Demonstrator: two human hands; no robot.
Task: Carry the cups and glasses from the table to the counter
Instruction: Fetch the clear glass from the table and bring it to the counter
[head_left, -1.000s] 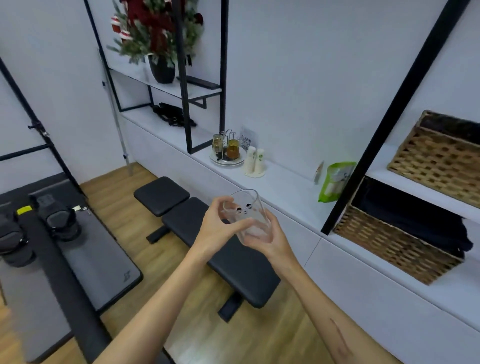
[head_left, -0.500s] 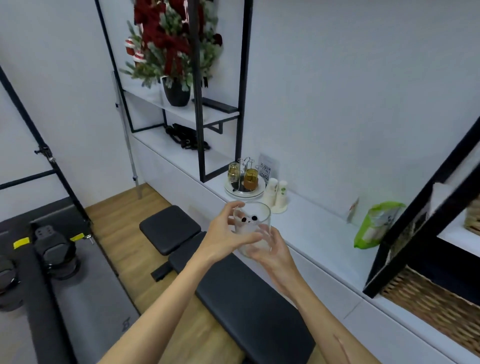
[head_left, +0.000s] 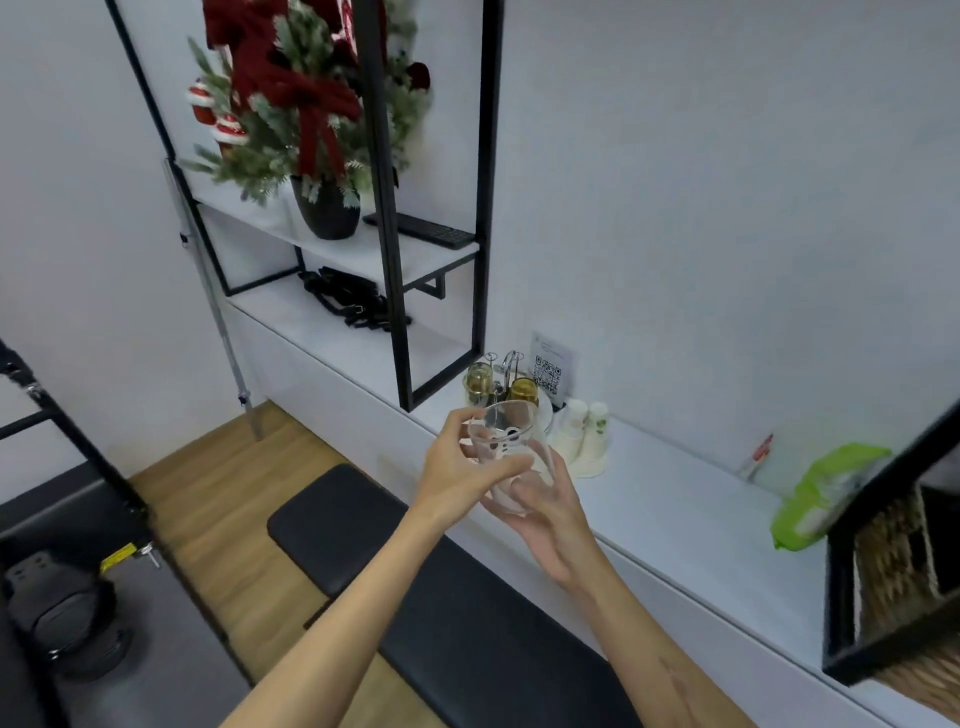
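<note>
Both hands are together on one clear glass (head_left: 506, 457), held in the air above the black bench (head_left: 447, 613) and just short of the white counter (head_left: 691, 514). The left hand (head_left: 457, 467) curls round its side from the near left, thumb across the front; the right hand (head_left: 550, 514) cups it from below and the right. The glass looks empty, so probably light, but it is stiff, smooth and breakable, likely slippery. A grip round the middle of the wall with support under the base suits it best. Beyond the hands stand a condiment rack (head_left: 501, 384) and paper cups (head_left: 584, 441)
</note>
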